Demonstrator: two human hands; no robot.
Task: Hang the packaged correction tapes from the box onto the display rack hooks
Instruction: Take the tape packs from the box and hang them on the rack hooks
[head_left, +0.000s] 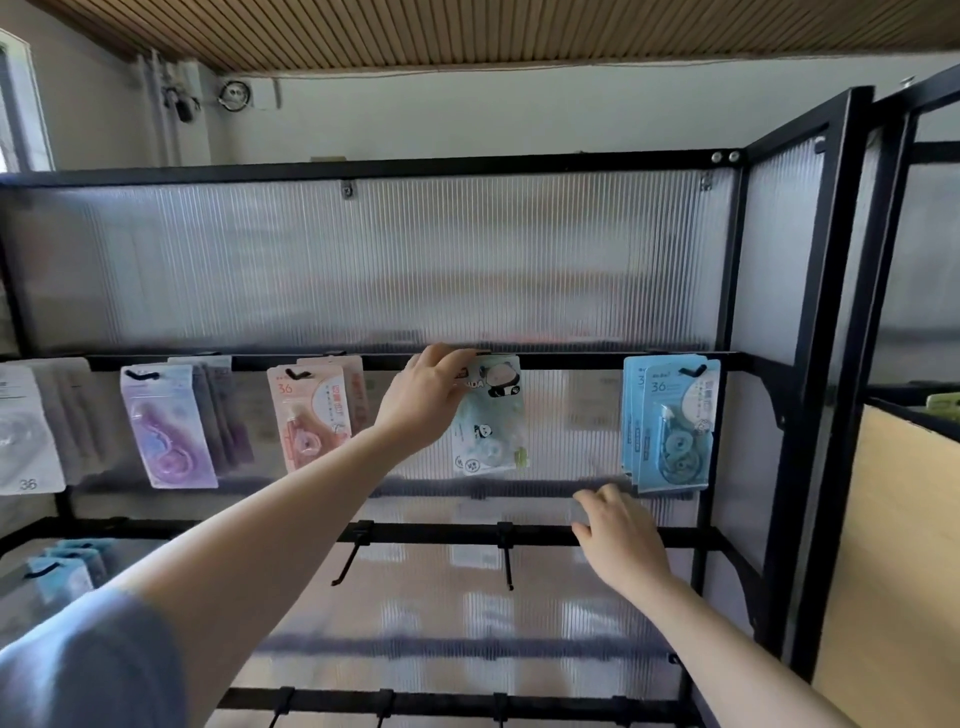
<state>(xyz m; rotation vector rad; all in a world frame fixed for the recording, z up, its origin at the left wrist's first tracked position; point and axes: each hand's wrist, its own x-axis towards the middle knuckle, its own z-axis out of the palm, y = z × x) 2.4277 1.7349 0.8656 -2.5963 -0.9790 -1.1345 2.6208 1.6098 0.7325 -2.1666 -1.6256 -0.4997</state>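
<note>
My left hand (428, 397) grips the top left of a panda-printed correction tape pack (491, 421), held up against the upper black bar (571, 360) of the display rack. Whether the pack sits on a hook is hidden by my fingers. My right hand (618, 535) hovers lower right with relaxed fingers and holds nothing, close to the middle bar (431, 533). Blue packs (675, 426) hang at the right of the upper bar. Pink packs (311, 415), purple packs (171, 426) and grey packs (26, 431) hang to the left. The box is out of view.
Two bare black hooks (350, 553) (506, 558) stick out of the middle bar. More blue packs (67, 569) hang at the lower left. A bottom bar (467, 701) carries several hooks. Ribbed translucent panels back the rack, and a black frame post (826, 332) stands at the right.
</note>
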